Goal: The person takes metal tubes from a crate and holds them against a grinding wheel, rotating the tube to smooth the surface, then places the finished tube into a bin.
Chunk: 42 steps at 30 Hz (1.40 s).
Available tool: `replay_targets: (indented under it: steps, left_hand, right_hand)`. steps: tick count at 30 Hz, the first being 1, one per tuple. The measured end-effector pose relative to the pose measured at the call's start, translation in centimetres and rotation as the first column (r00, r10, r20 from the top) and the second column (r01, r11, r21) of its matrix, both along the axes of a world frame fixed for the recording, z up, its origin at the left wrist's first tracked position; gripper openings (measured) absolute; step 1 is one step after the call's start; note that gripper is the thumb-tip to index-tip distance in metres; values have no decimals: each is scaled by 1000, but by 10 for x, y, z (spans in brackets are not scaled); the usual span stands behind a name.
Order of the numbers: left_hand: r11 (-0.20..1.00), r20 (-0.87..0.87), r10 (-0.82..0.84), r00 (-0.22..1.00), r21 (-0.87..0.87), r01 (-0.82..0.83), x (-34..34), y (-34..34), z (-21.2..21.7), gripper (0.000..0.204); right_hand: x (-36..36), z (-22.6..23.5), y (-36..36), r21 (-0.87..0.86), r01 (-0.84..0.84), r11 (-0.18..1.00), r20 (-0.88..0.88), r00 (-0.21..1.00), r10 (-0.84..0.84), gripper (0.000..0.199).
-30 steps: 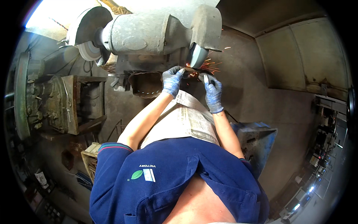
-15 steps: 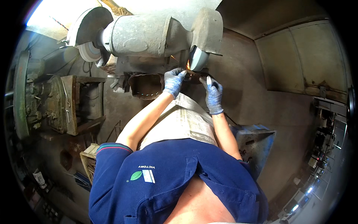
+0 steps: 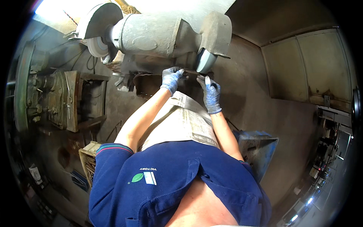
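Both my hands wear blue-and-grey work gloves and are raised below the right wheel of a bench grinder. My left hand is closed in a pinch on one end of a thin, dark metal piece. The fingers of my right hand pinch near its other end, close under the pale grinding wheel. Whether the piece touches the wheel I cannot tell. Its exact shape is hard to make out against the dark background. No sparks show at the wheel.
A second white wheel sits at the grinder's left. Below the grinder hangs a dark, ragged-edged container. A blue metal bin stands by my right arm, and a wooden crate by my left. Old machinery stands at the left.
Orange sparks at the right wheel are gone. Both hands have shifted left relative to the grinder, and my right hand has come nearer the wheel's lower edge. The view has shifted slightly.
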<state>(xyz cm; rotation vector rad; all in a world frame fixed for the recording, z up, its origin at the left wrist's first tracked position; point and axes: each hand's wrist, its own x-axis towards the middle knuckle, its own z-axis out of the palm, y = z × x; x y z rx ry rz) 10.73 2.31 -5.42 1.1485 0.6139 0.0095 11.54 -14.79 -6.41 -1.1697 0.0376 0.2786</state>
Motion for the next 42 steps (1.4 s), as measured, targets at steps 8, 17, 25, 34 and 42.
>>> replay_targets:
  steps: [8,17,25,34,42]
  left_hand:
    - [998,180,-57,982,41,51,-29,12,-21,11]
    - [961,338,-194,921,253,110,-65,-2,23,17]
    - [982,292,-186,938,32,184,-70,-2,37,17]
    - [986,144,-151,978,-48,159,-19,-17,1,11]
    - [986,181,-77,981,-129,101,-1,-38,2,8]
  right_hand:
    - [-15,-1,-6,18,-93,995,158,983,89,34]
    - [-47,38,-38,-322,-3,947,516,838,178,33]
    - [-55,68,-43,-407,65,911,575,793,200,30]
    - [-17,26,-33,-456,135,880,451,887,97,18]
    - [-5,16,-46,-200,23,979,205,979,18,19]
